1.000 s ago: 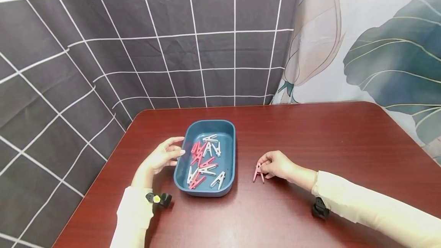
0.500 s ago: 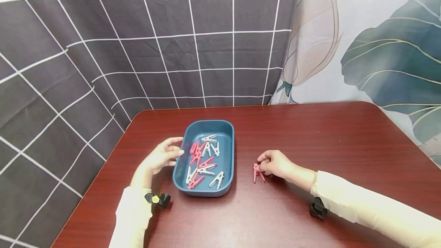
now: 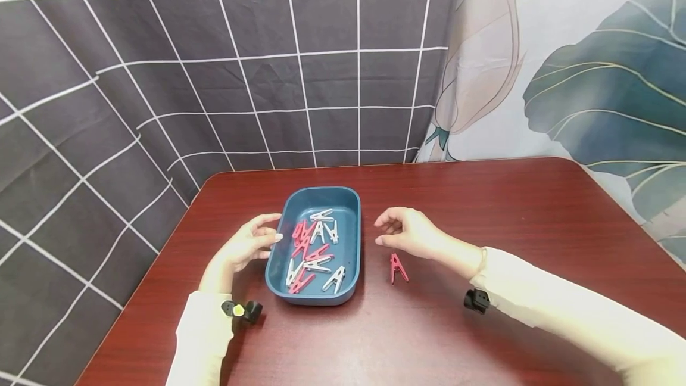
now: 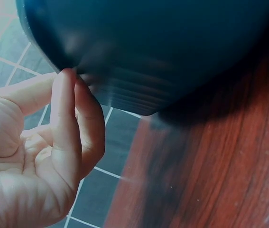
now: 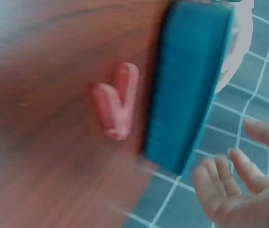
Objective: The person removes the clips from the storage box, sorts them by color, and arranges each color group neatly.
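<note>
The pink clothespin [image 3: 397,268] has been let go — it is lying on the table — and the right hand [image 3: 405,233] is being lifted toward eleven o'clock, empty.

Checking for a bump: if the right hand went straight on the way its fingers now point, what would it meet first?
Most likely the blue plastic tray: the right hand hangs beside it, empty fingers aimed at its near wall. The pink clothespin lies below, out of that line. Height over the rim is unclear.
</note>
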Available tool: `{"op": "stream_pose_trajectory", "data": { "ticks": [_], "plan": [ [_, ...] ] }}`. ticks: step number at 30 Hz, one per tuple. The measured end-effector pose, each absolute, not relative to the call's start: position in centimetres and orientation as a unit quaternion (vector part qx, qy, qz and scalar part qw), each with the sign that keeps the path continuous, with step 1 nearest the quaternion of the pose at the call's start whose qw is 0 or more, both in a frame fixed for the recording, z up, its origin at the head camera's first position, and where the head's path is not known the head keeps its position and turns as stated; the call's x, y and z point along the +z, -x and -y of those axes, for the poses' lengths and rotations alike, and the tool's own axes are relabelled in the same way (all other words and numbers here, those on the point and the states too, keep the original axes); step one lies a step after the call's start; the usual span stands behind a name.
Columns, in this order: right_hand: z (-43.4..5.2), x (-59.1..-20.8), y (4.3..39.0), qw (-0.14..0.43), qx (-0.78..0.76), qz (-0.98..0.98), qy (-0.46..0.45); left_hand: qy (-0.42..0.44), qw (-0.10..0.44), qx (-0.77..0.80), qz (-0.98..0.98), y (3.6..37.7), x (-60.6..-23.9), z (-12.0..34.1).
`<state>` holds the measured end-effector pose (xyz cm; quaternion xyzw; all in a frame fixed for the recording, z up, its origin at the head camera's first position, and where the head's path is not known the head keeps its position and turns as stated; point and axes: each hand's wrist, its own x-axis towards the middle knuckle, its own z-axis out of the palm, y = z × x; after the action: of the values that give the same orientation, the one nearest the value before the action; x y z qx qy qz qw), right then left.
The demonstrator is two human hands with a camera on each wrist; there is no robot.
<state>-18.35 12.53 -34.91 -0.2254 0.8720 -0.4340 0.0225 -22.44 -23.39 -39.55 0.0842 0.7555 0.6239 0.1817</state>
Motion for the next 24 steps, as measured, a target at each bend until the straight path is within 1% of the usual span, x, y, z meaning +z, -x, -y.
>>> {"op": "stream_pose_trajectory", "data": {
  "ticks": [4, 10, 16, 21, 24],
  "plan": [
    [-11.0, -33.8, 18.2, 0.044, -0.424, -0.854, 0.297, -0.080, 0.182, 0.622, -0.758, 22.4, -39.5, 23.5],
    [-8.7, -33.0, 18.0, 0.051, -0.364, -0.850, 0.379, -0.082, 0.180, 0.624, -0.756, 22.7, -39.4, 23.0],
    [-6.9, -33.7, 18.2, 0.065, -0.299, -0.845, 0.438, -0.082, 0.181, 0.627, -0.753, 22.8, -39.5, 22.8],
    [-5.4, -34.4, 18.5, 0.102, -0.259, -0.839, 0.468, -0.079, 0.181, 0.627, -0.754, 22.7, -39.6, 23.2],
    [-4.5, -34.9, 18.7, 0.121, -0.208, -0.838, 0.490, -0.079, 0.181, 0.625, -0.755, 22.6, -39.6, 23.4]
  ]
}}
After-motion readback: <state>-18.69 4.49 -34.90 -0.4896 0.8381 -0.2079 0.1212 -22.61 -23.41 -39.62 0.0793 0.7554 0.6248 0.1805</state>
